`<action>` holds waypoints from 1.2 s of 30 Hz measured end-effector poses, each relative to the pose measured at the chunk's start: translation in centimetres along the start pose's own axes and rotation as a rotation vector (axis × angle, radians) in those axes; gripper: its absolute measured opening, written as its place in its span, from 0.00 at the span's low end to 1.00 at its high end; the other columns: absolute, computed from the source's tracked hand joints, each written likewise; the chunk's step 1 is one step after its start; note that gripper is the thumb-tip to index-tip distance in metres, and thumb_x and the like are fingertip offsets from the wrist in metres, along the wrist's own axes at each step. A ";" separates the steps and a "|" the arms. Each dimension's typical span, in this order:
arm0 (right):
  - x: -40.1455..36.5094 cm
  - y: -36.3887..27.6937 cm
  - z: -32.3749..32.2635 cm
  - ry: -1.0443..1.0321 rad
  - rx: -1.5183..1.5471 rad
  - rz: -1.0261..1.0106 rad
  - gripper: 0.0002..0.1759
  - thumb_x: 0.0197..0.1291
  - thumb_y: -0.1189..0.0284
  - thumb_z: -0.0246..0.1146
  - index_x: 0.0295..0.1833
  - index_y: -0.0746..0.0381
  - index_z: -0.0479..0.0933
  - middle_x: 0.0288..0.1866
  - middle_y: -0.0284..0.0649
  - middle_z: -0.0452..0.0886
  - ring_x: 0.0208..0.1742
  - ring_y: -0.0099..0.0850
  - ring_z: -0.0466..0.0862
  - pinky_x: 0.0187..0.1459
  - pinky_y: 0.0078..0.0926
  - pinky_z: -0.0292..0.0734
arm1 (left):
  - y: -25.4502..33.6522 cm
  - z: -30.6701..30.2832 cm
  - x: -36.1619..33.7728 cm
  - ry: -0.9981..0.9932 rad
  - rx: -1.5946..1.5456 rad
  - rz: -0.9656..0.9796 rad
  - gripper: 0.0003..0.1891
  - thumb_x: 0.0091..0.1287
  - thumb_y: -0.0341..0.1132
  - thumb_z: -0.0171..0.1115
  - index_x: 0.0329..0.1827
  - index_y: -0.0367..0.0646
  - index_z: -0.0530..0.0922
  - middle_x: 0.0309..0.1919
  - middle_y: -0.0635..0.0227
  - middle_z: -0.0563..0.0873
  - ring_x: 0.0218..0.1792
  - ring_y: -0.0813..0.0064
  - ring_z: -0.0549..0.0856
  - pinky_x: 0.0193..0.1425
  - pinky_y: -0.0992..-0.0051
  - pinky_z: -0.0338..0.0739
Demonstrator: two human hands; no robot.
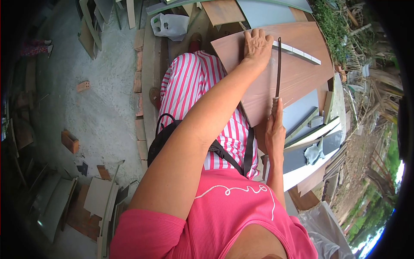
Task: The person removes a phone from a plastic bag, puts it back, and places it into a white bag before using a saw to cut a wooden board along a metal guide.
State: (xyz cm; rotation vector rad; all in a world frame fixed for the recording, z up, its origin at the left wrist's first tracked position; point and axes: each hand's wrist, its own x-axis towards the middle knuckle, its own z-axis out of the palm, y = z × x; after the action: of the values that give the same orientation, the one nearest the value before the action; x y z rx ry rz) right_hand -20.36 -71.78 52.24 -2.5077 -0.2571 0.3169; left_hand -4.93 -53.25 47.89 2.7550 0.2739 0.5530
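Observation:
My left hand [258,48] presses down on one end of a narrow strip [302,56] with a pale, marked edge, its fingers curled over it. The strip lies on a brown wood-grain board [254,86] beside my legs. In my right hand [276,129] is the light, wrapped-looking handle of a narrow-bladed hand saw [278,71]. Its long dark blade points away from me and crosses the strip close to my left fingers. Teeth on the blade are too small to make out.
Offcut strips [304,125] and a crumpled grey-blue cloth [315,152] lie on the right. A white plastic bag [169,26] sits beyond my knees. Bricks [70,141] and leaning panels [90,30] stand on the concrete floor at left. Plants [330,26] and debris border the right side.

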 end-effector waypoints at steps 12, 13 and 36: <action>14.7 -4.0 0.9 0.157 -0.042 -0.165 0.29 0.70 0.72 0.46 0.76 0.51 0.52 0.61 0.54 0.75 0.55 0.58 0.77 0.53 0.49 0.73 | -0.1 0.1 0.1 0.048 -0.018 -0.020 0.09 0.63 0.31 0.53 0.44 0.47 0.79 0.44 0.62 0.80 0.50 0.63 0.76 0.52 0.59 0.65; 14.8 -4.0 1.0 0.153 -0.040 -0.172 0.29 0.70 0.72 0.46 0.76 0.51 0.52 0.61 0.54 0.75 0.55 0.58 0.77 0.53 0.49 0.73 | 0.0 0.0 0.3 0.028 -0.025 -0.050 0.09 0.63 0.31 0.54 0.43 0.46 0.79 0.44 0.62 0.80 0.51 0.63 0.76 0.52 0.59 0.65; 15.5 -3.4 1.1 0.184 -0.064 -0.246 0.29 0.71 0.69 0.45 0.76 0.49 0.52 0.57 0.55 0.77 0.51 0.60 0.78 0.49 0.52 0.73 | -0.1 0.0 0.2 0.009 -0.015 -0.046 0.10 0.62 0.31 0.55 0.45 0.47 0.79 0.45 0.62 0.80 0.51 0.63 0.75 0.53 0.60 0.64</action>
State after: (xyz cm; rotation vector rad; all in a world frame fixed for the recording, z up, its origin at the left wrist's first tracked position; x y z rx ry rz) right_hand -6.25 -64.53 50.77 -2.5123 -0.5010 -0.0219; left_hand -4.73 -53.07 47.95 2.7252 0.3327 0.5530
